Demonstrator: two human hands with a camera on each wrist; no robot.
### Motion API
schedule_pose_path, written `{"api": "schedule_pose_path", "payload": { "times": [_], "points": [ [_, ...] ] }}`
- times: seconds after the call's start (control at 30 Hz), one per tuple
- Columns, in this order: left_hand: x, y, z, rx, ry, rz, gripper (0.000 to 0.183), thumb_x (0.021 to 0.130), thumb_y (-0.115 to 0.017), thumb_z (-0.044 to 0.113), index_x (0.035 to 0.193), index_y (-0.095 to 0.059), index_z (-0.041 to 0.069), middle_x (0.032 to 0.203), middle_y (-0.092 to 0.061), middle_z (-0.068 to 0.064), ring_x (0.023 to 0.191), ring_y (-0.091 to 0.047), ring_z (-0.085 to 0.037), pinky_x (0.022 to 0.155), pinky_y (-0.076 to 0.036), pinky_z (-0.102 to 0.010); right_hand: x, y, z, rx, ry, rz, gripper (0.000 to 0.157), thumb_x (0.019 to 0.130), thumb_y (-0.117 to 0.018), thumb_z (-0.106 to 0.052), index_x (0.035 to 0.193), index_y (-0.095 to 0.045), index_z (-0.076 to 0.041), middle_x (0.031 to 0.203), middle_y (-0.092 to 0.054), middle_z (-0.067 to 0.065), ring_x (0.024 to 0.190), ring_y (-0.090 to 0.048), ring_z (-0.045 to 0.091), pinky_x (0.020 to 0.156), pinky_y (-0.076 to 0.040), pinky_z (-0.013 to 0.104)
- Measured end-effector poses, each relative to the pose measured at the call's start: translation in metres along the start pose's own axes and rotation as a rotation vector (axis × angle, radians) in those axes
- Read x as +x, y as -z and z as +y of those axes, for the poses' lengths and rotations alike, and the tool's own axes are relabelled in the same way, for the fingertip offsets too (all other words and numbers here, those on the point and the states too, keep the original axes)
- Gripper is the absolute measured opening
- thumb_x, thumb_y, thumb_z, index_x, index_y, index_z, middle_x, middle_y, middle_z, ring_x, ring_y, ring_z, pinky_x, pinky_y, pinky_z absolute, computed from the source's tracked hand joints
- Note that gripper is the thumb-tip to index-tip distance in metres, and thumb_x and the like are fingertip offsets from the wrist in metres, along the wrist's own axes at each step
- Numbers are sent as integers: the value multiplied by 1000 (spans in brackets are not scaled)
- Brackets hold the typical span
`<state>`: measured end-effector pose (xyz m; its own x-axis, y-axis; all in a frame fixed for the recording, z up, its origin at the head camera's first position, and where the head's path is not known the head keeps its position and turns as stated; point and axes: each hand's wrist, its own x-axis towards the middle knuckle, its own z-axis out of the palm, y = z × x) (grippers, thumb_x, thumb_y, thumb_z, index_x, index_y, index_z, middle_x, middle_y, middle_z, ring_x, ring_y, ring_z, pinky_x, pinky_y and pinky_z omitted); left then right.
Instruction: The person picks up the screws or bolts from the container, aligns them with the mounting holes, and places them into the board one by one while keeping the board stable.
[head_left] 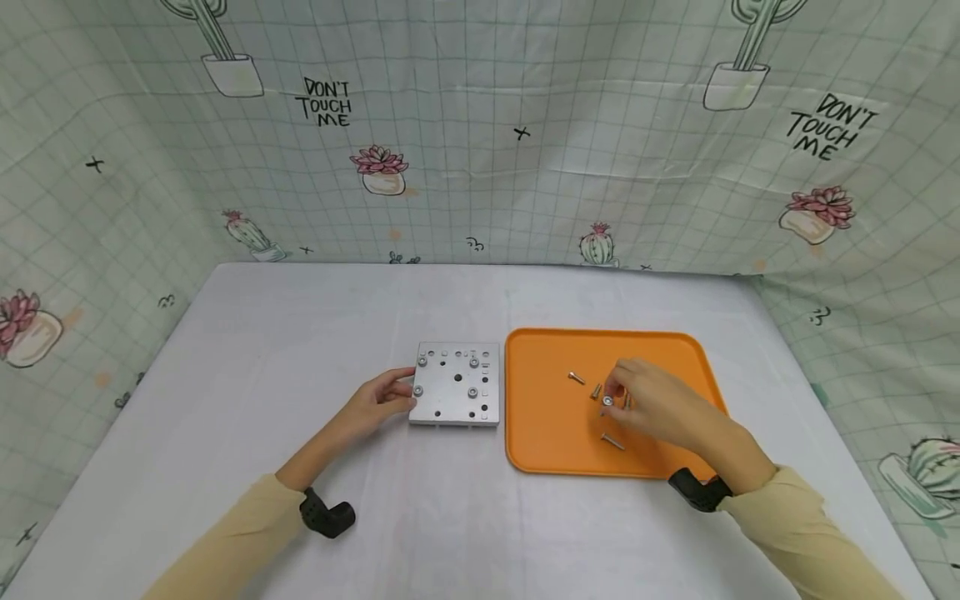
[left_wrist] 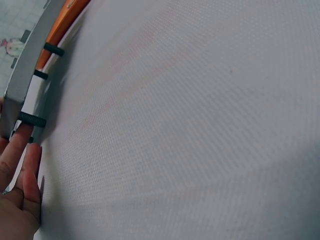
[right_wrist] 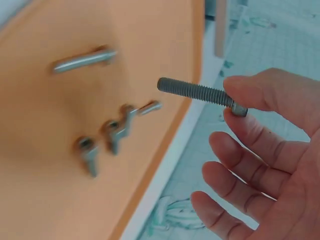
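Note:
A silver metal plate with many holes lies left of the orange tray, and several socket-head bolts stand in it. My left hand grips the plate's left edge. Threaded bolt ends stick out below the plate in the left wrist view, one right at the fingertips. Over the tray, my right hand pinches a bolt by its head between thumb and index finger. Its threaded shank points away from the hand, and the other fingers are loosely bent.
The orange tray has a low raised rim. Several loose bolts lie in it around the right hand, partly hidden by the fingers. A white cloth covers the table, and a patterned curtain hangs behind and at both sides.

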<state>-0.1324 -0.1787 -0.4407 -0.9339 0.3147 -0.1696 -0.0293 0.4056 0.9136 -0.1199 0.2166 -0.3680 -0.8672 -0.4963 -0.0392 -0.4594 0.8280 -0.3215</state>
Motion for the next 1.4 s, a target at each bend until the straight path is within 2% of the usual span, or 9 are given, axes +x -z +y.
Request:
{"api": "schedule_pose_path", "payload": {
  "times": [0.27,0.53,0.77,0.87,1.07,1.23,1.4],
  "points": [
    [2,-1,3,18,-1,2,54,89,-60,14,137,-40,-3,110,-60,-20,95,-57,-17,85,-43,-29,40,1,-19,112,-26,9,15,87,-64,-25,92,-60,-12,94,-56,3,87,-52,20,74,-44,33],
    [0,0,4,30,2,15,53,89,-60,14,136,-41,-3,108,-61,-20,94,-57,-17,85,-43,-29,85,-8,-35,241,14,82,16,86,-66,-25,90,-61,-10,88,-56,3,85,-50,21,74,-41,32],
    [2,1,1,31,-3,7,54,89,-60,16,136,-41,-2,109,-61,-19,95,-58,-15,84,-43,-26,114,-19,-49,344,19,117,18,85,-67,-23,93,-63,-6,88,-57,6,85,-49,24,75,-39,32],
    [2,1,0,24,-2,4,54,89,-60,15,136,-41,-2,109,-61,-19,95,-58,-15,84,-44,-26,124,-24,-56,353,29,127,18,84,-68,-23,92,-64,-7,87,-57,6,84,-49,23,75,-39,31],
    [4,1,2,24,1,3,54,88,-60,16,136,-42,-1,109,-61,-18,97,-58,-16,86,-43,-28,135,-30,-61,336,25,122,19,84,-68,-24,93,-64,-8,89,-57,5,82,-49,20,72,-40,30],
    [2,0,-1,30,6,1,53,88,-60,16,136,-42,-1,109,-61,-19,100,-58,-21,90,-43,-33,136,-33,-60,313,0,77,20,86,-67,-25,94,-63,-7,90,-56,5,83,-49,19,73,-41,30],
    [1,-1,-1,31,9,10,53,88,-60,16,136,-42,-1,109,-62,-18,102,-59,-23,92,-43,-38,136,-35,-59,305,-6,87,19,86,-67,-24,93,-63,-7,90,-57,6,86,-51,21,75,-42,31]
  ]
}}
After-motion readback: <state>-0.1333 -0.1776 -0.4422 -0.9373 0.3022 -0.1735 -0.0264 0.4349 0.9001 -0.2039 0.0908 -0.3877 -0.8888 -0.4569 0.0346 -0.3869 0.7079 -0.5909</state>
